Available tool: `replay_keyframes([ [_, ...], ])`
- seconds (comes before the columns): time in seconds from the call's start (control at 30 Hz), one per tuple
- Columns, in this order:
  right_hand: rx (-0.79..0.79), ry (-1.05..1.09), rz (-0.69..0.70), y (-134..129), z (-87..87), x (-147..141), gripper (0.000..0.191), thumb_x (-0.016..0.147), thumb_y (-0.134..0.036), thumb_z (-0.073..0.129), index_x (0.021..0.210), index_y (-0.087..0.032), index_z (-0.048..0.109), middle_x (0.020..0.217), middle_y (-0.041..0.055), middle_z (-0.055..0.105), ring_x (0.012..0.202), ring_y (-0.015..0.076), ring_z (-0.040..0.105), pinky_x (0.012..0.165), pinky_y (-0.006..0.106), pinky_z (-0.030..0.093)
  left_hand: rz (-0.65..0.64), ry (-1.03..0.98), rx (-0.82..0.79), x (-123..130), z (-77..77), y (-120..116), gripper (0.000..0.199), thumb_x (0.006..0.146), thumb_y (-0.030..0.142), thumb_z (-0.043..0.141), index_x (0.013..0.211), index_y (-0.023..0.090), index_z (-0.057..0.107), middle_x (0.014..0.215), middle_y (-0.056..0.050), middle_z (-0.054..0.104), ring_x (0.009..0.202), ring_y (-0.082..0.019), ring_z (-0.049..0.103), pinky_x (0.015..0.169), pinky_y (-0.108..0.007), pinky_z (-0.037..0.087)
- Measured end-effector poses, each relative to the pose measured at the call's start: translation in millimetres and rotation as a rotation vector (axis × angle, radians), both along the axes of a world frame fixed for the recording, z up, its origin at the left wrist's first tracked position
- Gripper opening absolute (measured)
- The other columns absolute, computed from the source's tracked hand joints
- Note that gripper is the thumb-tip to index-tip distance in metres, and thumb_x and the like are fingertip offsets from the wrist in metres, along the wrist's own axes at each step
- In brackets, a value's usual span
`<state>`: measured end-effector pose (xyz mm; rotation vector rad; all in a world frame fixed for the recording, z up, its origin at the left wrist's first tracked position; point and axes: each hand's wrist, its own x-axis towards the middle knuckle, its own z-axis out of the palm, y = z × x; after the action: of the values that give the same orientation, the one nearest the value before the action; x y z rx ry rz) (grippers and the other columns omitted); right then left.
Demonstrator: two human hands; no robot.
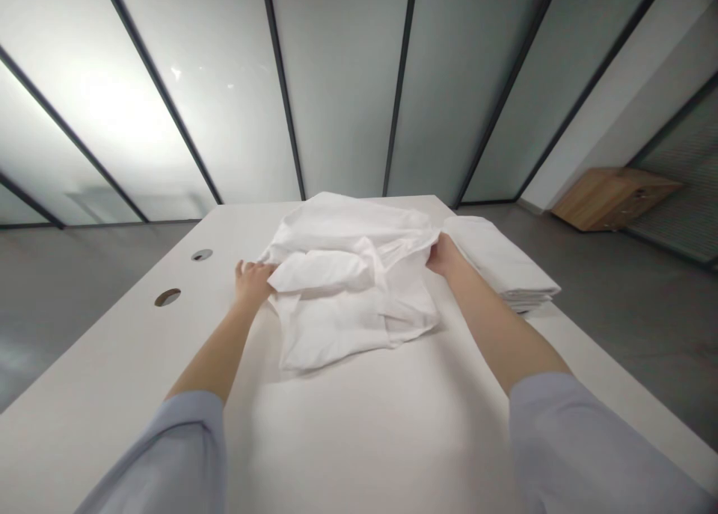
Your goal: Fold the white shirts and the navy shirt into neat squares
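A crumpled white cloth [336,327] lies spread over the middle of the white table, with loose folds across its centre. Whether it is a garment or a plain piece of fabric I cannot tell. At its left edge, my left hand [254,280] is closed on the fabric, with some fingers hidden behind a fold. My right hand [443,255] pinches the opposite edge, raising that corner slightly; its fingertips are partly covered by the cloth. Just beyond my right wrist sits a neat stack of folded white cloths [499,256].
The white table [359,439] has two round holes near its left edge, a nearer hole [167,297] and a farther hole [202,254]. Frosted glass panels [342,87] stand behind it. A wooden cabinet [609,196] is on the floor at right.
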<state>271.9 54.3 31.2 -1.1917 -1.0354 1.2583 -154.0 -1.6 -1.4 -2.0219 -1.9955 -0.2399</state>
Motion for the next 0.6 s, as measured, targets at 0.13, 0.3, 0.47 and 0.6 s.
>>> replay_keyframes([
  [0.13, -0.096, -0.37, -0.246, -11, -32.5, 21, 0.038, 0.063, -0.021, 0.057, 0.102, -0.018, 0.059, 0.097, 0.009, 0.066, 0.097, 0.0255, 0.059, 0.087, 0.039, 0.047, 0.164, -0.136, 0.233, -3, 14.2, 4, 0.039, 0.081, 0.015, 0.041, 0.115, 0.014, 0.061, 0.124, -0.018, 0.057, 0.12, -0.032, 0.047, 0.103, -0.053, 0.029],
  [0.3, 0.339, -0.96, -0.27, -20, -42.1, 12, 0.044, 0.074, -0.03, 0.056, 0.116, -0.017, 0.057, 0.12, 0.0131, 0.06, 0.113, 0.0268, 0.053, 0.101, 0.04, 0.037, -0.276, -0.163, 0.059, 62, 8.6, -13, 0.039, 0.087, 0.043, 0.046, 0.113, 0.017, 0.058, 0.11, -0.013, 0.062, 0.108, -0.028, 0.055, 0.095, -0.042, 0.041],
  [0.47, 0.215, -1.424, 0.274, -42, -46.8, -32, 0.055, 0.075, -0.05, 0.063, 0.123, -0.023, 0.058, 0.128, 0.0124, 0.058, 0.113, 0.0309, 0.053, 0.094, 0.04, 0.04, -0.396, -0.131, -0.165, 117, -20.2, -20, 0.069, 0.08, 0.052, 0.057, 0.139, 0.021, 0.039, 0.127, -0.014, 0.054, 0.114, -0.03, 0.053, 0.091, -0.039, 0.045],
  [0.6, 0.162, -1.569, 0.347, -52, -56.4, -42, 0.065, 0.076, -0.057, 0.061, 0.128, -0.019, 0.055, 0.131, 0.0166, 0.053, 0.119, 0.0337, 0.048, 0.096, 0.042, 0.038, -0.333, -0.346, -0.242, 119, -33.8, -3, 0.035, 0.083, 0.026, 0.053, 0.117, 0.022, 0.058, 0.106, -0.009, 0.065, 0.101, -0.024, 0.061, 0.09, -0.037, 0.046],
])
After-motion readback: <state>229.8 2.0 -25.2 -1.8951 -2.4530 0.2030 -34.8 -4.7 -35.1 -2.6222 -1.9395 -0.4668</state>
